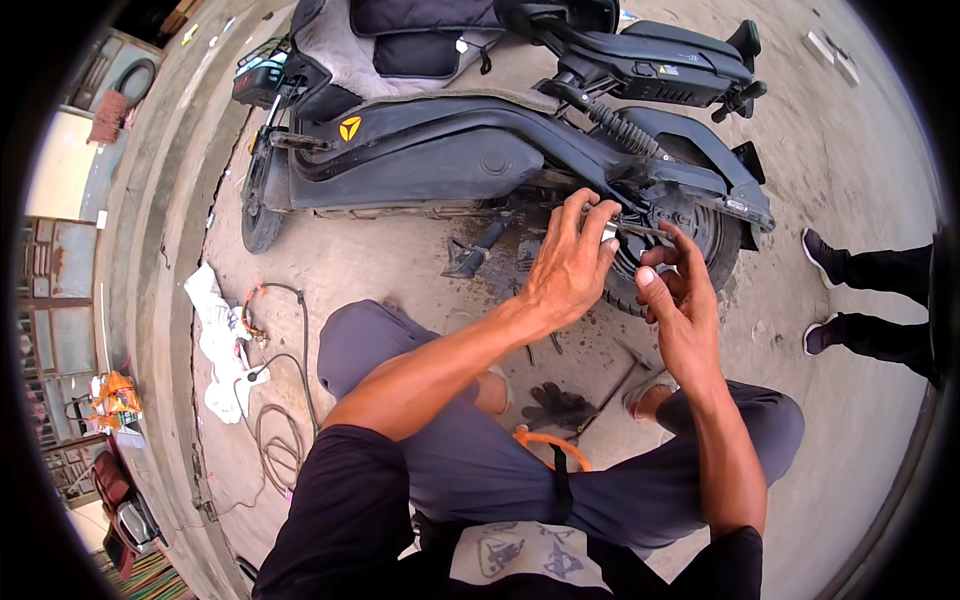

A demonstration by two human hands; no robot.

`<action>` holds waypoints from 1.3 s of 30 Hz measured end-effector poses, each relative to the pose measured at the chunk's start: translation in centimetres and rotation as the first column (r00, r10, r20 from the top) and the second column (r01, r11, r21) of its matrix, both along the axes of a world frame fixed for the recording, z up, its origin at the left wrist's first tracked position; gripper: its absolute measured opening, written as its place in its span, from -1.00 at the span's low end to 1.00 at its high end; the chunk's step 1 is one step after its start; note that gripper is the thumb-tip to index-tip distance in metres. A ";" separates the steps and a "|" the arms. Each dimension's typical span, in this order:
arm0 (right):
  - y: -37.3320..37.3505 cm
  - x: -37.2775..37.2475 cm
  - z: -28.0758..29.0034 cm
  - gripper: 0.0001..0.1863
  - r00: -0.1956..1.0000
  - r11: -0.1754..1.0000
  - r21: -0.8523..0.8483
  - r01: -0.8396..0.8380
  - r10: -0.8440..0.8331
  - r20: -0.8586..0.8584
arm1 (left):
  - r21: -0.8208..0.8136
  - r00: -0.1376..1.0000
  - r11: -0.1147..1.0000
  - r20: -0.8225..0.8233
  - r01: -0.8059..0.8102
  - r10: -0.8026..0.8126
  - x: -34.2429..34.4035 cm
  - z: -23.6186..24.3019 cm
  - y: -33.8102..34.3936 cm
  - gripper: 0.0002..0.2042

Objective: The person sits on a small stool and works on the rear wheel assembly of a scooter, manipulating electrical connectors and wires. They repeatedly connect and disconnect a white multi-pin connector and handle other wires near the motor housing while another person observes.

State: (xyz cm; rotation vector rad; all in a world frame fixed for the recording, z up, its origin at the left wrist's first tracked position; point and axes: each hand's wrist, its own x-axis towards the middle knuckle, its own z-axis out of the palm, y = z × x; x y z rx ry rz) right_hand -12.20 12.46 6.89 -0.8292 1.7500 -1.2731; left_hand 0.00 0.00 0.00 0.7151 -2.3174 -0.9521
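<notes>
"Black and grey plastic covers that scooter (pixel 420 160). Which way does it point?"

"Front wheel (pixel 262 222) to the person's left, rear wheel (pixel 720 240) to the right. Its long axis runs crosswise, so it lies side-on to the person."

"Where is it?"

"On the concrete floor (pixel 850 430), just beyond the bent knees."

"And the hands?"

"Both are near the rear wheel. The left hand (pixel 568 262) has its fingers curled and nearly closed, with a small silvery piece (pixel 609 231) pinched at their tips."

"What about the other?"

"The right hand (pixel 687 315) is just beside it, fingers bent, thumb raised, a slight gap between them. Something thin runs towards those fingers, but I cannot tell whether they have hold of it."

"What lies between the feet?"

"A dark glove (pixel 557 405), near a long-handled tool (pixel 608 400) set at a slant. An orange ring (pixel 580 455) lies nearer the body, partly hidden by the trousers."

"And further out?"

"To the left, a white cloth (pixel 212 350) and a looped cable (pixel 280 440). To the right, another person's legs (pixel 885 275), in dark trousers, near the rear end."
</notes>
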 end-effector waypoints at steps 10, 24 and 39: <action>0.2 -1.2 0.1 -0.33 0.994 0.988 -0.111 0.111 -0.111 0.009 | 0.015 0.972 0.992 -0.201 -0.123 0.124 -0.3 0.3 -1.8 -0.61; 1.1 -2.5 -0.3 -0.32 0.986 0.973 -0.161 0.164 -0.157 0.055 | -0.022 0.991 0.996 -0.108 -0.083 0.080 -1.1 0.1 -1.1 -0.62; 0.5 -2.1 -0.3 -0.33 0.991 0.982 -0.136 0.132 -0.129 0.030 | -0.001 0.997 0.999 -0.072 -0.039 0.039 -0.6 -0.1 -0.6 -0.62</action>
